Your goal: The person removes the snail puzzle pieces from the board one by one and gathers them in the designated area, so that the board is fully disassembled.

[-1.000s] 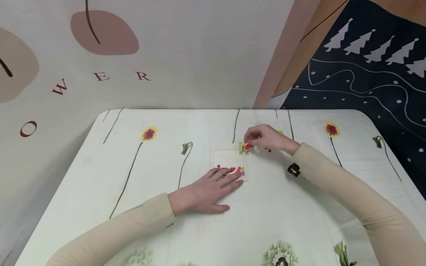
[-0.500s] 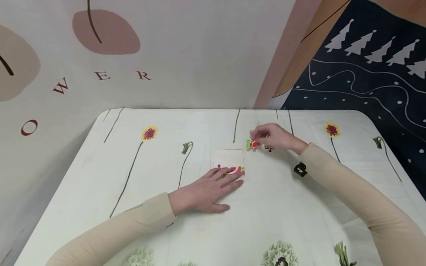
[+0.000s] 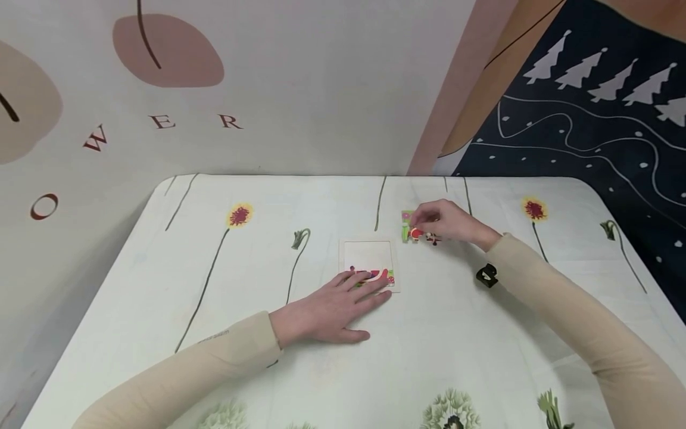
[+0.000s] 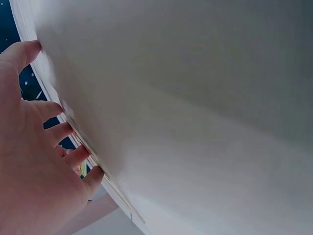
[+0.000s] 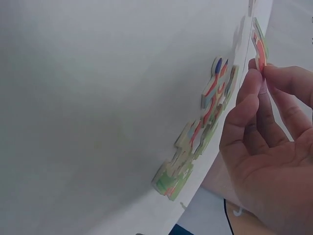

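My left hand (image 3: 332, 308) lies spread over the lower part of a small square puzzle board (image 3: 342, 253), fingers straight. Colourful puzzle pieces (image 3: 391, 276) sit along the board's lower edge, partly under those fingers. Up and to the right of the board, my right hand (image 3: 447, 221) pinches a red and green puzzle piece (image 5: 259, 46) between thumb and fingertips. In the right wrist view the piece is held up off the table. Several loose puzzle pieces (image 5: 195, 134) lie close together below that hand; in the head view the hand hides most of them.
A white cloth (image 3: 257, 268) printed with flowers covers the table. Behind its far edge rises a pale wall (image 3: 321, 89) with printed letters, and a dark hanging with white trees (image 3: 589, 119) is at the right. A black clip-like object (image 3: 487, 275) is at the right sleeve.
With the pinched piece, my right hand has moved right, from the board's upper right corner to above the loose pieces. The left hand has stayed in place.
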Demonstrator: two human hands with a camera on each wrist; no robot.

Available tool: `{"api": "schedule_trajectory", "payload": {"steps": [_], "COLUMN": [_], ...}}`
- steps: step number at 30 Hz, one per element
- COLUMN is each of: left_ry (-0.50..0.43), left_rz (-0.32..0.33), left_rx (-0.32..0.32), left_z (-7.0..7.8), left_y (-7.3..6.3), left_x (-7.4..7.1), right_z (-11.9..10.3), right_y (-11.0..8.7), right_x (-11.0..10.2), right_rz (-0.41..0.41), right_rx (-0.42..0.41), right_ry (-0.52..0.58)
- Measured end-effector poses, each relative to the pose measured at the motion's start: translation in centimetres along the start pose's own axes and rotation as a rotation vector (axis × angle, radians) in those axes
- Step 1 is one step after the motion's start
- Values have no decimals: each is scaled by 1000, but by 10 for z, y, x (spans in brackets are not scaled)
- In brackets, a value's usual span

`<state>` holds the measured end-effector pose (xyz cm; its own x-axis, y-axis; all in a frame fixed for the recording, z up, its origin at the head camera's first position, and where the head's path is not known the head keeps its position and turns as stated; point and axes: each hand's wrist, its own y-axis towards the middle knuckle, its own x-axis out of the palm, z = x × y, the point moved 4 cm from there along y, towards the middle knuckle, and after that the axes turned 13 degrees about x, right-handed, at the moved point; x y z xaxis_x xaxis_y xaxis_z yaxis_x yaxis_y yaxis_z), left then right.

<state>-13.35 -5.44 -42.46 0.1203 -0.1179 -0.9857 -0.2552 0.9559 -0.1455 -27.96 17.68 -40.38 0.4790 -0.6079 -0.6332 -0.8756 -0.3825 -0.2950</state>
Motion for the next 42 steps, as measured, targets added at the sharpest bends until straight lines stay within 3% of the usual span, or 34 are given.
{"api": "schedule_trajectory", "payload": {"steps": [12, 42], "left_ry": [6, -7], "left_rz": [-15, 25], "left_rx": [-14, 8], "left_z": [-1, -1], "left_y": [0, -1], "left_x": [1, 0], "right_z": [7, 12], "right_y": [2, 9], "right_x": [2, 6], "right_rz": [18, 51], "right_rx": [-7, 42], "right_ry": [-4, -38]}}
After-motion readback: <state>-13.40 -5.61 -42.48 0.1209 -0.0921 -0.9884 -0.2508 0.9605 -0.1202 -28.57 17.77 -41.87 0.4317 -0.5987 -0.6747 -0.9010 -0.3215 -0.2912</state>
